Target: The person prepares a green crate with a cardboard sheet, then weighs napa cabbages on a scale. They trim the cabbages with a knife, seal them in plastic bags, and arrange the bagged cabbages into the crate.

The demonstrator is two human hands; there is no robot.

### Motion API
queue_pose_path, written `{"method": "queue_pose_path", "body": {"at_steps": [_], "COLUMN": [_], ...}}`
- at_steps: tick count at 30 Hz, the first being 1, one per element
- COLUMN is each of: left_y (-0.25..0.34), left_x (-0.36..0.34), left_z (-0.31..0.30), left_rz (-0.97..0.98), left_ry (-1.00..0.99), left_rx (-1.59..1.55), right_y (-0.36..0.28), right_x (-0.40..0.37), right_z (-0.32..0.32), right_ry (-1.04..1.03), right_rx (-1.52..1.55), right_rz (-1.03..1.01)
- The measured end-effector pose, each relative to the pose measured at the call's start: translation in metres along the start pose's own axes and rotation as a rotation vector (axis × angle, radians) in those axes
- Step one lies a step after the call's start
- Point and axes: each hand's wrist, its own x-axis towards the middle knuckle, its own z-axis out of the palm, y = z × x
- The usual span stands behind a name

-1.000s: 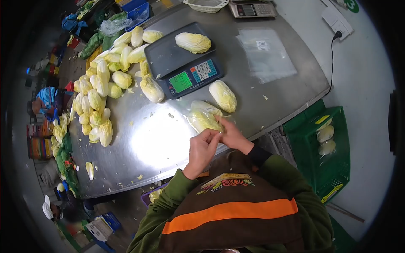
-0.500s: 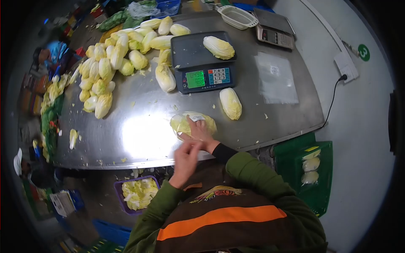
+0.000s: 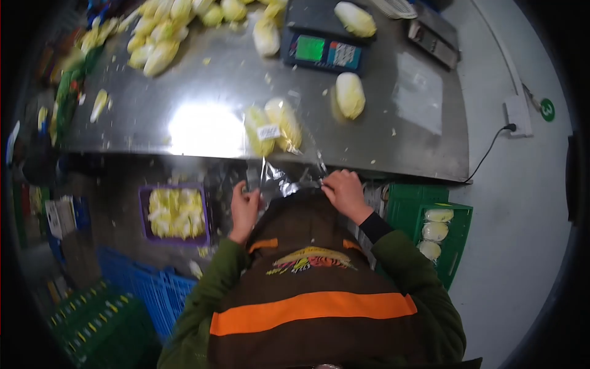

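Observation:
A clear plastic bag (image 3: 284, 182) holding two pale yellow-green cabbages (image 3: 283, 126) lies over the table's front edge, with a white label (image 3: 268, 131) on it. Its loose end stretches between my hands in front of the apron. My left hand (image 3: 244, 210) is at the left side of that end, index finger raised and thumb by the film. On the right, my right hand (image 3: 345, 193) pinches the film's edge. Another cabbage (image 3: 350, 96) lies on the metal table, below the scale (image 3: 326, 52), which bears one more.
Several cabbages (image 3: 161, 56) are piled at the table's back left. Flat clear bags (image 3: 419, 92) lie on the right. Below stand a purple crate (image 3: 144, 212) of leaves, a green crate (image 3: 462, 240) with wrapped cabbages and a blue crate (image 3: 138, 280). The table edge (image 3: 393, 173) is before me.
My hands have moved apart and back off the table, spreading the bag's end. Two cabbages now show side by side in the bag. The view has tilted downward.

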Motion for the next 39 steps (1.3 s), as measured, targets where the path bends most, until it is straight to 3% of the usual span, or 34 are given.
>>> {"method": "queue_pose_path", "body": {"at_steps": [1,3,5,8,10,16,21,24,26,28,30,32,35,36,39], "left_y": [-0.005,-0.013,-0.013,-0.010,-0.003,-0.001,0.002,-0.003,-0.002,-0.011,-0.015,-0.018,-0.011,-0.012,-0.010], "left_x": [0.003,0.006,0.008,0.007,0.005,0.005,0.004,0.002,-0.003,-0.003,-0.004,-0.002,-0.005,-0.005,-0.003], "left_z": [-0.001,-0.007,-0.011,-0.015,-0.018,-0.020,-0.013,-0.003,0.003,-0.001,-0.007,-0.012,-0.015,-0.015,-0.013], "left_rz": [-0.090,-0.194,-0.290,-0.294,-0.321,-0.298,-0.359,-0.283,-0.266,-0.261,-0.246,-0.270,-0.277,-0.277,-0.287], "left_ry": [-0.028,-0.036,-0.136,-0.151,-0.159,-0.170,-0.163,-0.123,0.000,-0.001,-0.059,-0.099,-0.190,-0.191,-0.193], "left_rx": [-0.073,-0.155,-0.127,-0.094,-0.076,-0.071,-0.139,-0.094,-0.067,-0.057,-0.149,-0.130,-0.112,-0.106,-0.096], "right_y": [-0.012,-0.038,-0.058,-0.078,-0.086,-0.099,-0.097,-0.087,-0.080,-0.054,-0.001,0.019,-0.036,-0.054,-0.086], "right_x": [0.001,0.010,0.025,0.045,0.057,0.067,0.066,0.060,0.045,0.010,-0.051,-0.090,-0.037,-0.014,0.035], "right_z": [-0.006,-0.013,-0.006,0.017,0.032,0.068,0.085,0.084,0.080,0.075,0.078,0.063,0.039,0.039,0.059], "right_ry": [-0.039,0.163,0.163,0.122,-0.014,-0.152,-0.111,-0.022,-0.117,-0.197,-0.258,-0.398,0.047,0.108,0.041], "right_rx": [0.017,0.176,0.237,0.281,0.218,0.158,0.100,0.123,0.114,0.128,0.129,0.222,0.322,0.318,0.248], "right_rz": [-0.013,-0.018,-0.096,-0.210,-0.306,-0.408,-0.439,-0.536,-0.675,-0.609,-0.334,0.094,-0.069,-0.142,-0.304]}}
